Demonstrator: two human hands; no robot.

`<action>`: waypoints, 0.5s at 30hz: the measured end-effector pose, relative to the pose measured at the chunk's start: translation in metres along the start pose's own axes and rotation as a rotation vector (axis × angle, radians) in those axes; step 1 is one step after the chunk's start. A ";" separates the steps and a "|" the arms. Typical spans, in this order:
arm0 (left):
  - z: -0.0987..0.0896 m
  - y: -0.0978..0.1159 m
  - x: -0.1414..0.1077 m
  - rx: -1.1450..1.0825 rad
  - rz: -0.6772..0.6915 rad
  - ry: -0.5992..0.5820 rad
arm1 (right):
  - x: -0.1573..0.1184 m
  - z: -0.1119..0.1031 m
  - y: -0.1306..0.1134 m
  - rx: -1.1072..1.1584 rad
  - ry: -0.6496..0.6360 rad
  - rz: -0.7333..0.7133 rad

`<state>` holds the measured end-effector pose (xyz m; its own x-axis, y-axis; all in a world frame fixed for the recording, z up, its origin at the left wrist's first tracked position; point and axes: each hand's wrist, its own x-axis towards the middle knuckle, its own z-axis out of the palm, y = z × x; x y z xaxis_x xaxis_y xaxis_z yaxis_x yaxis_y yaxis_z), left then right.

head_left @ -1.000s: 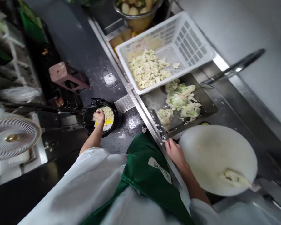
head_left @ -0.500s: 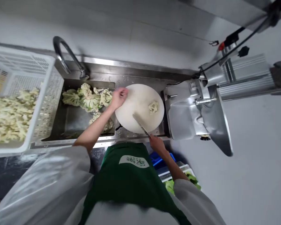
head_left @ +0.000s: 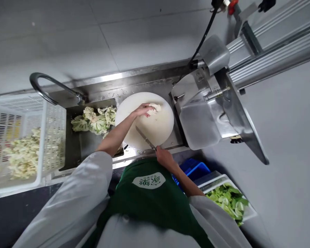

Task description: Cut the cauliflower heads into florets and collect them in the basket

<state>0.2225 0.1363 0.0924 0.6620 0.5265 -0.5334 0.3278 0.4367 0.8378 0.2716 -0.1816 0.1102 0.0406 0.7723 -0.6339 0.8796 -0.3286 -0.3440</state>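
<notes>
My left hand (head_left: 144, 110) is closed on a pale cauliflower piece (head_left: 155, 109) over the round white cutting board (head_left: 160, 129). My right hand (head_left: 164, 157), at the near edge of the board, grips the handle of a knife (head_left: 146, 138). The blade points away to the left and lies over the front part of the board. Large cauliflower chunks (head_left: 98, 123) with green stems sit in the sink to the left of the board, and my left forearm hides some of them.
A white basket (head_left: 42, 144) holding cut florets stands at the left. The faucet (head_left: 49, 82) arches over the sink. On the right is a metal slicing machine (head_left: 201, 113). Below it are a blue crate (head_left: 198, 168) and a white crate of leafy greens (head_left: 231, 199).
My left hand has moved right from the board's left edge and taken hold of the cauliflower piece. The knife stays in my right hand. The view has turned and shifted.
</notes>
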 end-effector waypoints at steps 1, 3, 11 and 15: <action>-0.011 0.001 -0.009 -0.050 -0.035 0.031 | 0.003 -0.001 0.003 0.013 0.000 -0.009; -0.032 0.001 -0.032 -0.177 -0.081 0.027 | 0.010 -0.006 0.010 0.030 0.002 -0.025; -0.064 -0.033 -0.112 -0.574 -0.062 -0.045 | 0.029 -0.033 0.039 0.055 0.062 0.014; -0.060 -0.055 -0.124 -0.679 -0.076 0.069 | 0.034 -0.037 0.046 0.016 0.106 0.072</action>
<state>0.0823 0.0905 0.1058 0.6018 0.5116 -0.6132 -0.1381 0.8230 0.5511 0.3313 -0.1506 0.0990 0.1539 0.7992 -0.5811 0.8648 -0.3934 -0.3120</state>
